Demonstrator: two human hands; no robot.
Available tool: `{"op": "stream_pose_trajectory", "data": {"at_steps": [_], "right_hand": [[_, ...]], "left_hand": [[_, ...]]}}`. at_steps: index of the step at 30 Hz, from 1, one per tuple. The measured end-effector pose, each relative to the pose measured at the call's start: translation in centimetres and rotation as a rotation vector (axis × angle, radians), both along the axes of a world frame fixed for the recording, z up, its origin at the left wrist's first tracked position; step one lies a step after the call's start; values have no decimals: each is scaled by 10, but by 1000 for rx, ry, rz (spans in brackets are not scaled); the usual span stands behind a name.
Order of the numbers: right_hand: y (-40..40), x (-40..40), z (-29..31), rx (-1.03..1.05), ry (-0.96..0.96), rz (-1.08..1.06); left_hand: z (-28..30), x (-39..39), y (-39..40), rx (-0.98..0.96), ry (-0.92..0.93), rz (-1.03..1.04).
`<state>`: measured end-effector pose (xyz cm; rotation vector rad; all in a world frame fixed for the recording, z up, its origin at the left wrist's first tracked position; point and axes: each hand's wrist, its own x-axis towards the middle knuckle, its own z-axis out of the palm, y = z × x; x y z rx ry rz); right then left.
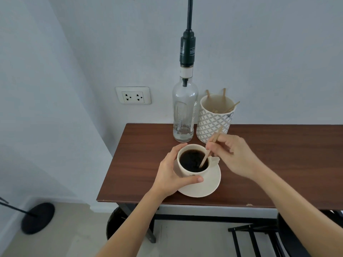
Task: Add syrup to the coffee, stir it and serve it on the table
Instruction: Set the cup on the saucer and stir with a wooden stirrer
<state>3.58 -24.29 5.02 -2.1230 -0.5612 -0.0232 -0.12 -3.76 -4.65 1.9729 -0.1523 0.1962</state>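
You see soft, even daylight, fairly bright, with a cool cast on the wall (259,52). The tabletop (148,145) carries a faint sheen beside the bottle (184,112), shadows are weak, and straight lines bow away from it toward the edges.

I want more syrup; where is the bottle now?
In the head view, the bottle stands at the table's back edge, left of the stick holder, behind the cup.

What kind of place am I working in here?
Probably a small coffee corner in a home or office: a narrow wooden table against a plain wall, with a pump-top syrup bottle, a patterned cup of wooden stirrers and a wall socket.
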Motion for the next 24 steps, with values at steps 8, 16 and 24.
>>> {"op": "stream_pose_trajectory", "data": {"at_steps": [8, 16, 24], "right_hand": [[0, 9, -2, -19, -149, -100], [19, -3, -16, 119, -143, -39], [-1, -8, -6, 12, -63, 32]], "left_hand": [[0, 0, 0, 2, -6, -12], [0, 0, 1, 2, -8, -18], [1, 0, 0, 3, -4, -15]]}}
